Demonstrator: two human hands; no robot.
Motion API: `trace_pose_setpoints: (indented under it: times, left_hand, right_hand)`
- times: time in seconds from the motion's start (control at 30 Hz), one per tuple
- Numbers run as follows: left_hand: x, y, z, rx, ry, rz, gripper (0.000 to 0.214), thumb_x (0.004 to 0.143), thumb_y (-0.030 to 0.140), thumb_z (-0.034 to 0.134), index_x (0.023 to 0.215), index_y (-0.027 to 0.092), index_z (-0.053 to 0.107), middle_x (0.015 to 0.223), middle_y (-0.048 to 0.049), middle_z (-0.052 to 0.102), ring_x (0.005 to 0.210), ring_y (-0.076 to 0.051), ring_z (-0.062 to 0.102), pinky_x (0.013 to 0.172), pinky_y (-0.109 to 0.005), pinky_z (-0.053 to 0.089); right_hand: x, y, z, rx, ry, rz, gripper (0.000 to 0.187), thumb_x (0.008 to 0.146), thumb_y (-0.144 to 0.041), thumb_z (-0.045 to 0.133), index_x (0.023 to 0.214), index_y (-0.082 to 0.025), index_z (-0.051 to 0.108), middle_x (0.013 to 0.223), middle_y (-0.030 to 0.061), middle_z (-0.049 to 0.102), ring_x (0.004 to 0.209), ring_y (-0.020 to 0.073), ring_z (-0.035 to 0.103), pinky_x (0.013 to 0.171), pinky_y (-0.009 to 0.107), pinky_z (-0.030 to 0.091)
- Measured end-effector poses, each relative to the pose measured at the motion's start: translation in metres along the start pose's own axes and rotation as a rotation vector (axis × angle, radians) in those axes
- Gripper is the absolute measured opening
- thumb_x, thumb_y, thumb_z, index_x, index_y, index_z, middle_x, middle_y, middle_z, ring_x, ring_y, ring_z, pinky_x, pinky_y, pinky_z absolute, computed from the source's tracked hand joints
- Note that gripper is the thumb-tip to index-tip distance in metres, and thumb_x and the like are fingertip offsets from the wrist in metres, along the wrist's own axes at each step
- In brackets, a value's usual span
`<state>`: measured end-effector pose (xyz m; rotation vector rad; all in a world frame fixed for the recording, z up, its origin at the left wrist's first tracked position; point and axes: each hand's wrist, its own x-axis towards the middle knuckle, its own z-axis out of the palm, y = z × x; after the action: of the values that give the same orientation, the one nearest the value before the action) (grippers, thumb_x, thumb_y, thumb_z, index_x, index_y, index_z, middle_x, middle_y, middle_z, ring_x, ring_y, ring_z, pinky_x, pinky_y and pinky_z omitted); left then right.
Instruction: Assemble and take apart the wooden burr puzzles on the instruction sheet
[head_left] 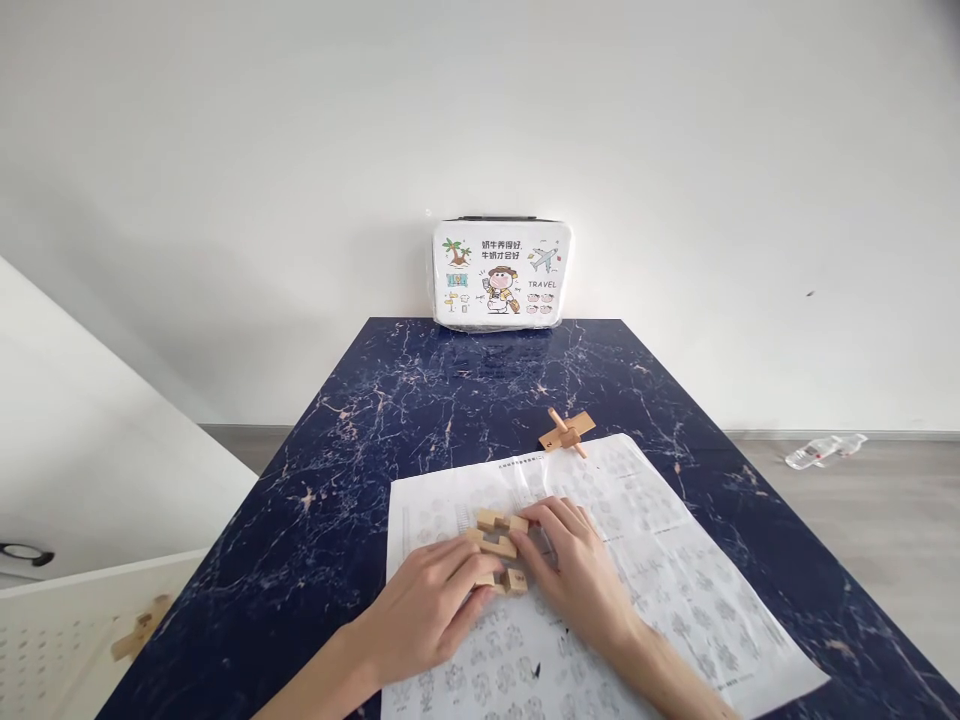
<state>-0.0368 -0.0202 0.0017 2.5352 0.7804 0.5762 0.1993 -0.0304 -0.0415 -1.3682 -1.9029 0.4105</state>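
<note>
A cluster of notched wooden puzzle blocks [498,548] rests on a printed instruction sheet [660,580] on the dark blue marble table [420,400]. My left hand [424,610] comes from the lower left with fingers curled around the near pieces of the cluster. My right hand [577,575] lies on the sheet to the right, fingertips pressed against the cluster's right side. A second, assembled wooden cross puzzle [566,432] lies beyond the sheet's far edge, apart from both hands.
A white case with cartoon travel pictures [501,272] stands against the wall at the table's far edge. A plastic bottle [823,450] lies on the floor at right. White furniture [90,600] with a wooden piece [141,628] sits at left.
</note>
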Motion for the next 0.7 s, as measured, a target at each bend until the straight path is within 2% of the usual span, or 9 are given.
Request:
trace_pose_setpoints:
  times: [0.13, 0.23, 0.4, 0.47, 0.57, 0.7]
  left_hand:
    - [0.001, 0.000, -0.001, 0.043, 0.013, 0.006, 0.025, 0.110, 0.022, 0.053, 0.133, 0.026, 0.061, 0.118, -0.0076, 0.075, 0.106, -0.027, 0.075, 0.090, -0.040, 0.062]
    - [0.001, -0.001, -0.001, 0.080, 0.032, 0.007, 0.025, 0.107, 0.020, 0.055, 0.130, 0.026, 0.064, 0.117, -0.0085, 0.073, 0.099, -0.026, 0.075, 0.080, -0.036, 0.063]
    - [-0.003, -0.005, 0.002, 0.167, 0.083, -0.006, 0.020, 0.105, 0.019, 0.056, 0.123, 0.024, 0.063, 0.117, -0.0094, 0.068, 0.075, -0.019, 0.071, 0.061, -0.031, 0.058]
    - [-0.004, -0.005, 0.003, 0.175, 0.120, -0.013, 0.022, 0.103, 0.019, 0.060, 0.124, 0.024, 0.061, 0.119, -0.0095, 0.067, 0.078, -0.019, 0.071, 0.066, -0.033, 0.060]
    - [-0.004, -0.003, 0.001, 0.143, 0.161, -0.019, 0.032, 0.097, 0.021, 0.068, 0.127, 0.024, 0.058, 0.122, -0.0105, 0.065, 0.101, -0.026, 0.071, 0.088, -0.041, 0.062]
    - [-0.003, -0.002, -0.001, 0.068, 0.099, -0.008, 0.046, 0.094, 0.028, 0.075, 0.136, 0.025, 0.056, 0.133, -0.0135, 0.062, 0.120, -0.033, 0.063, 0.104, -0.048, 0.056]
  right_hand:
    - [0.000, -0.002, 0.000, 0.051, -0.006, -0.009, 0.013, 0.112, -0.032, 0.052, 0.114, -0.025, 0.064, 0.108, 0.0089, 0.070, 0.099, 0.0300, 0.068, 0.086, 0.050, 0.058]
    - [0.000, -0.003, 0.001, 0.078, 0.001, -0.003, 0.014, 0.112, -0.031, 0.051, 0.118, -0.025, 0.063, 0.110, 0.0095, 0.070, 0.100, 0.0294, 0.069, 0.086, 0.049, 0.059]
    - [0.000, -0.005, 0.001, 0.118, -0.020, -0.009, 0.014, 0.113, -0.029, 0.050, 0.114, -0.025, 0.063, 0.108, 0.0086, 0.070, 0.097, 0.0276, 0.069, 0.085, 0.047, 0.060]
    - [0.001, -0.006, -0.001, 0.132, -0.036, -0.017, 0.014, 0.113, -0.028, 0.050, 0.113, -0.025, 0.064, 0.107, 0.0082, 0.071, 0.096, 0.0270, 0.069, 0.084, 0.046, 0.060]
    - [0.002, -0.010, -0.004, 0.154, -0.083, -0.065, 0.017, 0.113, -0.026, 0.050, 0.115, -0.025, 0.067, 0.108, 0.0074, 0.073, 0.097, 0.0264, 0.070, 0.085, 0.046, 0.059]
    - [0.001, -0.015, -0.004, 0.206, -0.138, -0.139, 0.025, 0.115, -0.022, 0.043, 0.117, -0.026, 0.067, 0.104, 0.0056, 0.076, 0.094, 0.0246, 0.071, 0.085, 0.044, 0.060]
